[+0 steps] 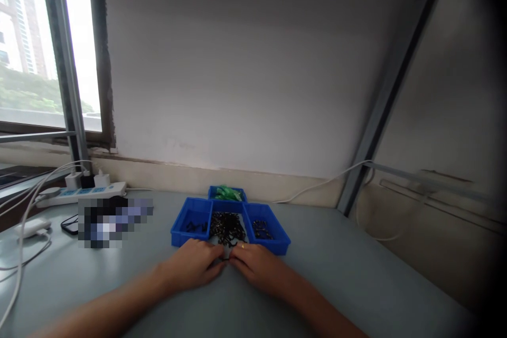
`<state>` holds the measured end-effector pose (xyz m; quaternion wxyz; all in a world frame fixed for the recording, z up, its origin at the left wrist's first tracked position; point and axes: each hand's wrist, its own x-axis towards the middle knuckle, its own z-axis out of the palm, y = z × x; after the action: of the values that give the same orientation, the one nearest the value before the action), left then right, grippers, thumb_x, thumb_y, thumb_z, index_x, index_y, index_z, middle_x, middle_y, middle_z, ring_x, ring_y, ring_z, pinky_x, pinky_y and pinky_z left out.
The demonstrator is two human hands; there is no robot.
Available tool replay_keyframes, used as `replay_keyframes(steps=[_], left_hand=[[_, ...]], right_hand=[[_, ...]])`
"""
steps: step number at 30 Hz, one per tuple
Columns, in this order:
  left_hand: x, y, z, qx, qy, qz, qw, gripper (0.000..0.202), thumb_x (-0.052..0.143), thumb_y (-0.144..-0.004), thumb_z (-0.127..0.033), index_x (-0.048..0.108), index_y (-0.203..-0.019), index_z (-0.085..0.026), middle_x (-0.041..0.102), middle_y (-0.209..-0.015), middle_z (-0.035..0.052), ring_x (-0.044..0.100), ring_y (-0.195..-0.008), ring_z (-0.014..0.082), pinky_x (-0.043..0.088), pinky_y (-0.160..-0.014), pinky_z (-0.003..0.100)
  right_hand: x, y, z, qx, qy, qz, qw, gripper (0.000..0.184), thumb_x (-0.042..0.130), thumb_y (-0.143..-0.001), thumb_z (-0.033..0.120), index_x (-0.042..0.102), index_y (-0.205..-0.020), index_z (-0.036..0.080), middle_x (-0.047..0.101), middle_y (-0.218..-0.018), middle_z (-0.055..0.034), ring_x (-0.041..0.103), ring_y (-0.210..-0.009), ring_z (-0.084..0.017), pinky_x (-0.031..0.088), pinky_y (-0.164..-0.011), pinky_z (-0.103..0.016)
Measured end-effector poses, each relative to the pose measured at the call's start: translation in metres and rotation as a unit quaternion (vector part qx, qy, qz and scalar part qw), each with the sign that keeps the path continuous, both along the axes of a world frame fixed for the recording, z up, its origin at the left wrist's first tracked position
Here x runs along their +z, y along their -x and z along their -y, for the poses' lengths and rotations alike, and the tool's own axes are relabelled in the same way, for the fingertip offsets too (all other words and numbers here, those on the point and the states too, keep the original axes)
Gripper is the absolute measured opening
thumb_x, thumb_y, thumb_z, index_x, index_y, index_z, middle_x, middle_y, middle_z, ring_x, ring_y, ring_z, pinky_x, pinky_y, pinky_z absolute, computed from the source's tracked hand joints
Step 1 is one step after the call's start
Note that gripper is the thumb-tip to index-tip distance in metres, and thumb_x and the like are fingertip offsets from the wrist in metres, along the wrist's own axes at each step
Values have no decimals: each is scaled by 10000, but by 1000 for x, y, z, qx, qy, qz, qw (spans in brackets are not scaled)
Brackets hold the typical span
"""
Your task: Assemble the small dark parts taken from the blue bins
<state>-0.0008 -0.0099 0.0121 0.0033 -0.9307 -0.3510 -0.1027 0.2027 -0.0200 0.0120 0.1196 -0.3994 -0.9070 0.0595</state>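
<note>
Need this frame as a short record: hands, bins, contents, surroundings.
left hand: left hand, fingertips at a small dark piece; exact grip unclear
right hand: right hand, fingertips at the same piece
left bin: blue left bin, holding dark pieces
right bin: blue right bin, holding small shiny pieces
between them: dark pile
rear bin: blue rear bin, holding green material
surface: grey table
far left: white power strip with plugs

- No words or numbers can be read anywhere.
- The blue boxes [271, 246] show no letters I can read.
- The white power strip [89, 194] is too small and blurry to read.
</note>
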Motion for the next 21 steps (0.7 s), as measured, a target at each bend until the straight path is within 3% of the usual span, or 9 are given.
replay_keyframes(steps=[5,12,21], left_hand=[[0,0,-1,-5,13,38,999,153,456,-893,-293,578,-877,-202,647,-779,10,619,-727,187,421,-618,235],[0,-1,-1,-40,112,142,983,132,502,-870,-257,614,-922,-212,634,-799,-12,581,-707,133,393,-609,190],[0,0,-2,-30,102,142,984,184,482,-871,-253,628,-977,-217,641,-786,-4,579,-686,138,391,-608,201]], right_hand=[[1,2,3,-6,25,-7,1000,255,362,-933,240,609,-903,182,648,-892,-39,596,-824,-165,408,-729,-239],[1,2,4,-7,63,5,998,287,332,-941,263,605,-976,181,672,-920,-56,621,-815,-177,406,-698,-235],[2,1,0,-16,60,-1,998,258,367,-941,278,607,-955,183,671,-898,-48,619,-805,-176,396,-671,-231]])
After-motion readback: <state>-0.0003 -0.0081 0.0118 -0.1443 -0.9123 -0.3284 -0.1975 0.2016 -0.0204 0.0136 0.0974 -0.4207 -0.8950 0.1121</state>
